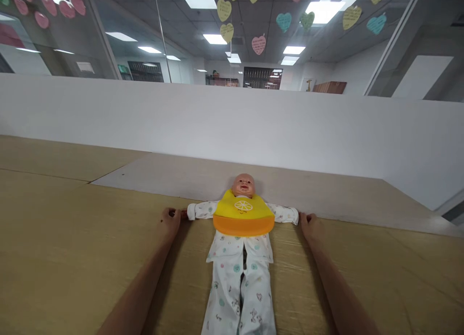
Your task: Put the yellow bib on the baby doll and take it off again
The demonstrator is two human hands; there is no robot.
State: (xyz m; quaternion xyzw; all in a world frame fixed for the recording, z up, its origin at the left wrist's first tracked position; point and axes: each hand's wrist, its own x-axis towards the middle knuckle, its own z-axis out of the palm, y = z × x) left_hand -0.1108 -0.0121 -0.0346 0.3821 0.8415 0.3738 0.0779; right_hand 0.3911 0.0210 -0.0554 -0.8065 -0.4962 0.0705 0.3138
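A baby doll [243,182] lies face up with both arms stretched straight out to the sides. It wears white printed pajamas [234,250] and, around its neck, a yellow silicone bib [243,209] with an orange catch pocket [243,225] and a lemon-slice print. My left hand [170,222] is closed on the doll's hand, just beyond the cuff on the left. On the other side, my right hand [310,225] is closed at the end of the sleeve [290,214]; the doll's hand there is hidden by my fingers. The feet are out of frame.
Under the doll's body is a tan, slightly wrinkled mat [87,248]; a pale grey panel [174,175] lies beneath its head. A white low wall [217,124] runs behind, topped by glass with heart-shaped paper notes [258,44].
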